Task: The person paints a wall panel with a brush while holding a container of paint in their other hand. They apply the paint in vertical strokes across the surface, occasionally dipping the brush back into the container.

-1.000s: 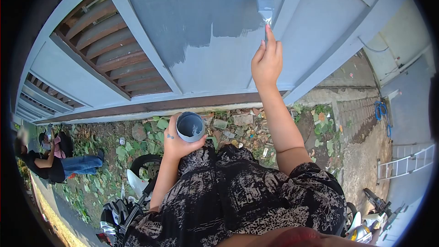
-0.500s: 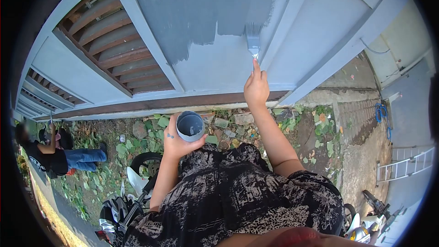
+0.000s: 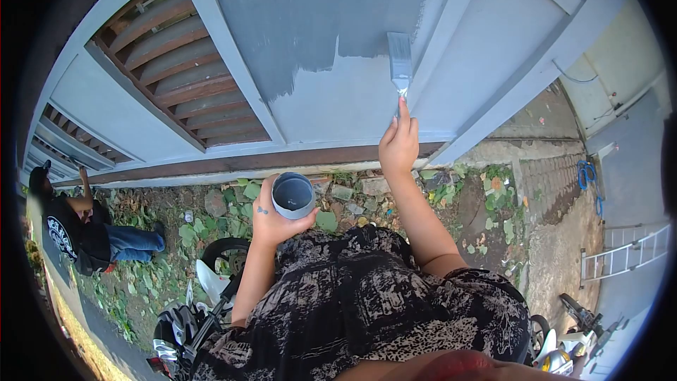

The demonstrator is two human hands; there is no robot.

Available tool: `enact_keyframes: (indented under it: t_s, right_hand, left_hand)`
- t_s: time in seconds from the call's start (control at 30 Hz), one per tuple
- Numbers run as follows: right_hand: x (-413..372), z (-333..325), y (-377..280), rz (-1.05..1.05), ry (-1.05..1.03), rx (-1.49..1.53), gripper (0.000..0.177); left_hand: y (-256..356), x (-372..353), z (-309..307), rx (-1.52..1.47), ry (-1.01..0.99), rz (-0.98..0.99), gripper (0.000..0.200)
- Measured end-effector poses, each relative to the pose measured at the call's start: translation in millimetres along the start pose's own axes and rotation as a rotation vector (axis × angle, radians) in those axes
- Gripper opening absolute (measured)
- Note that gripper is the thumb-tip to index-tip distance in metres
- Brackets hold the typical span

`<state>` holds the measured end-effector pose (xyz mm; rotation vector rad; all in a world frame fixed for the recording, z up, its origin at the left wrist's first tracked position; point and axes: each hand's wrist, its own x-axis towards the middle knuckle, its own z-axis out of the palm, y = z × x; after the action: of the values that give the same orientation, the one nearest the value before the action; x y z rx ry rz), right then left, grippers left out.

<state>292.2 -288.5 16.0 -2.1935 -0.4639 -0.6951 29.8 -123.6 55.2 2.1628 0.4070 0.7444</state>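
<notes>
My right hand grips a flat paintbrush by its handle, index finger stretched up along it. The bristles overlap the lower right border of the dark grey paint on the light blue-grey wall panel. In my left hand is a cup of paint, held upright at waist height, with thumb and fingers wrapped round it. Grey paint lines its inside, and a smear of it marks the back of that hand.
Slatted vents sit in the wall left of the panel. Leafy, stony ground runs along its foot. A person stands at far left by the wall. Motorbike parts are behind me; a ladder leans at right.
My right hand and the paintbrush have shifted slightly right and down. The left hand with the cup stays nearly still. The person at far left has changed posture.
</notes>
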Motion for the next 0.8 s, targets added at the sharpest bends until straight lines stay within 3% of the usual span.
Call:
enact_keyframes:
  t_s: [0.13, 0.3, 0.43, 0.53, 0.8]
  right_hand:
    - [3, 15, 4, 0.006, -0.030, -0.033, 0.055]
    - [-18, 26, 18, 0.108, -0.217, -0.164, 0.056]
    - [-36, 9, 13, 0.087, -0.175, -0.144, 0.056]
    - [-24, -13, -2, 0.003, -0.025, -0.028, 0.054]
    - [111, -42, -42, -0.163, 0.382, 0.031, 0.055]
  left_hand:
    - [0, 0, -1, -0.004, 0.009, 0.032, 0.082]
    - [4, 1, -6, -0.034, -0.003, 0.014, 0.081]
    - [3, 1, -8, -0.058, 0.027, 0.004, 0.081]
    - [5, 3, -10, -0.032, 0.048, 0.027, 0.079]
    - [1, 6, -10, -0.027, 0.028, 0.035, 0.080]
